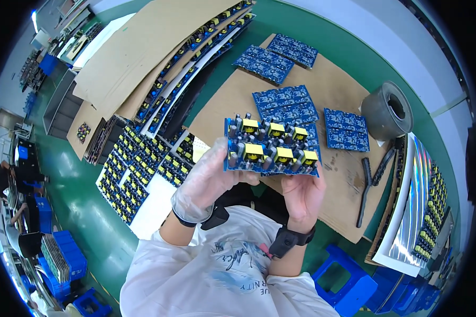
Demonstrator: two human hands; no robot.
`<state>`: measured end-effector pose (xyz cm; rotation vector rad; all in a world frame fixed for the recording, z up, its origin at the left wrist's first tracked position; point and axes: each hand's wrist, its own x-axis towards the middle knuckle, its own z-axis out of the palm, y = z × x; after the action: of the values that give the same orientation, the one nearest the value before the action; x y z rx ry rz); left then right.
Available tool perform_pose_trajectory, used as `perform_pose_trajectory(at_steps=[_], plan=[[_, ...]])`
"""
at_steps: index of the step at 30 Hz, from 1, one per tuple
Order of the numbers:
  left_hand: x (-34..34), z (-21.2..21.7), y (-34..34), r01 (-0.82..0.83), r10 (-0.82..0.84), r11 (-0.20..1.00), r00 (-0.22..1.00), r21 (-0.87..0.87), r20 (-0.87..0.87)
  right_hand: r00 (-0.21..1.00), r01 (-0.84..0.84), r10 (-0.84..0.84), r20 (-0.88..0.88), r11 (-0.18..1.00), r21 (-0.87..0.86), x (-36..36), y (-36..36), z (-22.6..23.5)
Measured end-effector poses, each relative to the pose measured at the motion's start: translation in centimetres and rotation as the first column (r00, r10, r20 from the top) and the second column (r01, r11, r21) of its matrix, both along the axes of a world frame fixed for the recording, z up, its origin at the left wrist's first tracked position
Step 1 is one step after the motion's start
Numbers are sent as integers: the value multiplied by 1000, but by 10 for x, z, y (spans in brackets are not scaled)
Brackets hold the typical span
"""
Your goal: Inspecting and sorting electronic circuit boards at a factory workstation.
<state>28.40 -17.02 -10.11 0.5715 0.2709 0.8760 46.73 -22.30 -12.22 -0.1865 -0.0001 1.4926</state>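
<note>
Beneath and beyond the blue board (272, 145) in front of me spreads the cardboard-covered surface (344, 206); to that board's far left rises a layered stack (132, 47) of cardboard sheets and populated boards. To its right, farther off, stands a grey drum (378, 119). The blue board itself is raised above the surface, its yellow-topped parts facing me: my left grip (217, 169), in a clear glove, closes on its left end, and my right grip (304, 195) holds its near edge toward the right. Beyond it and to its right lie other boards (346, 129), and nearer the drum's side, a black brush (383, 166). I judge this as checking the parts; the next move probably calls for tilting the board gently, both ends supported.
</note>
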Motion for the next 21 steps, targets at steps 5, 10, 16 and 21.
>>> perform_pose_trajectory(at_steps=[5, 10, 16, 21], plan=[[0, 5, -4, -61, 72, 992, 992, 110, -100, 1000, -3, 3, -11, 1000, -9, 0, 1, 1], [-4, 7, -1, 11, 3, 991, 994, 131, -105, 1000, -20, 19, 17, 996, 83, 2, 0, 3], [-8, 15, -3, -37, 43, 999, 985, 40, -168, 997, -80, 75, 33, 974, 214, 4, 0, 3], [-10, 5, 1, -67, 71, 997, 989, 41, -132, 989, 47, -43, 138, 999, -26, -1, -3, 11]])
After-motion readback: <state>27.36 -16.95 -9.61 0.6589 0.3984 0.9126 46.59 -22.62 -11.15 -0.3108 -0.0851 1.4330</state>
